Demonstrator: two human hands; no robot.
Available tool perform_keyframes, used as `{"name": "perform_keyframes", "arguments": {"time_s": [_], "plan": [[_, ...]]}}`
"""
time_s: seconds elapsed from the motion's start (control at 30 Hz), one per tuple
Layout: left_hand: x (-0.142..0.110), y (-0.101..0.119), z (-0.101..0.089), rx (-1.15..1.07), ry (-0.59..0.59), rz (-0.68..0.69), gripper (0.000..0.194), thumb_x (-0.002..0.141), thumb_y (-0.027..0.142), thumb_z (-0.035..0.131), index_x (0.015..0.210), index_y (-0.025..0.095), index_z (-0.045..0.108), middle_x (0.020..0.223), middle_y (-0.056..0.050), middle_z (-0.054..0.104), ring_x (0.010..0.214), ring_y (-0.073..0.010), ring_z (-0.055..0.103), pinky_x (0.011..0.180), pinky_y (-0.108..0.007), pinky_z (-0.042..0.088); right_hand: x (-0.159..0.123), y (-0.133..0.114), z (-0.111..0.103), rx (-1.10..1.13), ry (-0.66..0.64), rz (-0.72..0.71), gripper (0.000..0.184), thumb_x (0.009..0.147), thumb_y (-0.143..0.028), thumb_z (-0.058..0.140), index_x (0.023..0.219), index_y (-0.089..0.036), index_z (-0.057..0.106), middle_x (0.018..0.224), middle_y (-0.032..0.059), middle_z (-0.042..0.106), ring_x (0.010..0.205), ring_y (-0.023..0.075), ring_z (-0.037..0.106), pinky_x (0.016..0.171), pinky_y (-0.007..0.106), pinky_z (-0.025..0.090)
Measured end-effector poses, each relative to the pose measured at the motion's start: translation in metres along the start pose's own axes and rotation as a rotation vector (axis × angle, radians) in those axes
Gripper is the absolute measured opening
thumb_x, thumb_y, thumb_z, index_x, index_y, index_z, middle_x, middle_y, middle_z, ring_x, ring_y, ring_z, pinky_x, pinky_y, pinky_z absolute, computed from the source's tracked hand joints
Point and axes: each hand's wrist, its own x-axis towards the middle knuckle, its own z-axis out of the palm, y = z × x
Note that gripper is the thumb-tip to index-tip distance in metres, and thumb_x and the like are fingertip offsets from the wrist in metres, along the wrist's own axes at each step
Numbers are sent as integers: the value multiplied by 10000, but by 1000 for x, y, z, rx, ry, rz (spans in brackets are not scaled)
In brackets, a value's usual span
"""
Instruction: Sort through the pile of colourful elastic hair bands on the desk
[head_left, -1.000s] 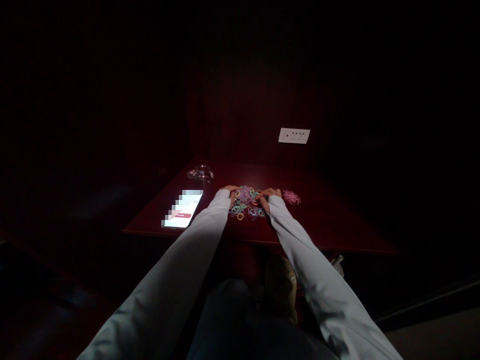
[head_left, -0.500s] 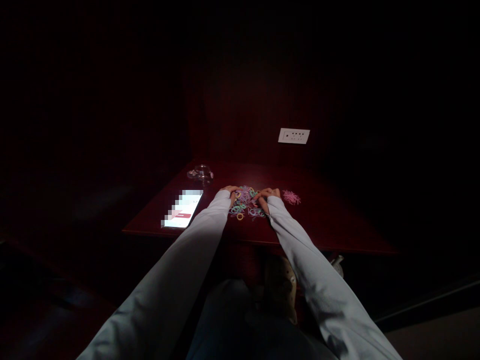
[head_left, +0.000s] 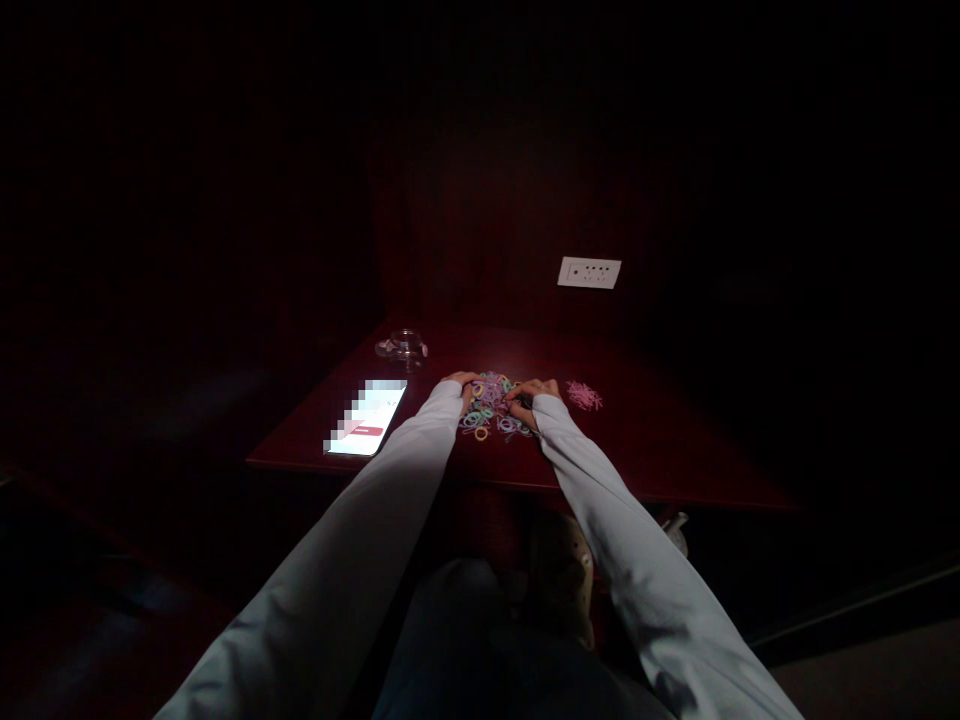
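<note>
A loose pile of small elastic hair ties (head_left: 477, 418) in purple, green, yellow and other colours lies on the dark red table. My left hand (head_left: 466, 384) rests against the pile's left side, its fingers stretched along the far edge and the thumb apart. On the pile's right side, my right hand (head_left: 534, 391) reaches in with thumb and forefinger brought together among the ties. Whatever is between those fingertips is too small to make out. Just right of that hand sits a separate heap of pink bands (head_left: 584, 396).
A phone (head_left: 367, 420) with a lit screen lies on the table (head_left: 645, 450) at the left. Behind it stands a clear container (head_left: 406, 347) with pink bits at its sides. A white socket panel (head_left: 589, 272) is on the wall. My knees are below the table edge.
My right hand's thumb and forefinger have drawn closer together over the pile. My left hand stays in nearly the same place.
</note>
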Motion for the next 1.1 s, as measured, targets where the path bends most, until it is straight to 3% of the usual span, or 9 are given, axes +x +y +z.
{"name": "perform_keyframes", "arguments": {"time_s": [0.2,0.4,0.53,0.7,0.9,1.1], "plan": [[-2,-1,4,-26,78,26,359,814,130,526,1017,211,811,1040,-64,796,1014,-233,718,1043,-399,577,0,-6,-2,41,24,53,118,846,-361,705,851,-281,790,1022,48,729,1043,261,523,983,437,409],[-5,7,-7,-40,118,-45,342,808,80,537,976,201,809,1106,-88,789,1085,-266,715,1100,-431,550,2,-6,-2,53,112,88,215,924,-353,600,945,-276,800,1016,64,743,1055,276,547,996,446,425],[-5,9,-10,-45,168,-76,354,784,60,529,955,206,802,1096,-77,781,1062,-261,709,1101,-425,552,1,-4,0,29,106,43,290,925,-322,598,1141,-271,786,1162,93,730,1096,293,568,1027,455,451],[-3,6,-8,-22,211,-77,341,762,65,522,928,190,793,1022,-80,779,1001,-252,701,1065,-423,568,0,-11,2,21,-2,-61,418,942,-332,618,1348,-304,714,1427,89,654,1274,322,552,1114,498,459],[-2,8,-12,-43,185,-83,382,727,49,521,946,204,792,995,-65,775,977,-237,702,1044,-390,572,-1,-14,2,108,-22,-60,268,987,-382,600,1166,-318,788,1310,59,743,1274,275,629,1175,484,457],[-7,23,-19,-25,173,-158,380,771,20,506,976,189,777,1051,-74,770,1014,-221,712,1056,-356,552,4,-12,-1,200,4,32,425,1025,-507,478,952,-262,818,1145,68,801,1169,252,704,1106,418,501]]}}
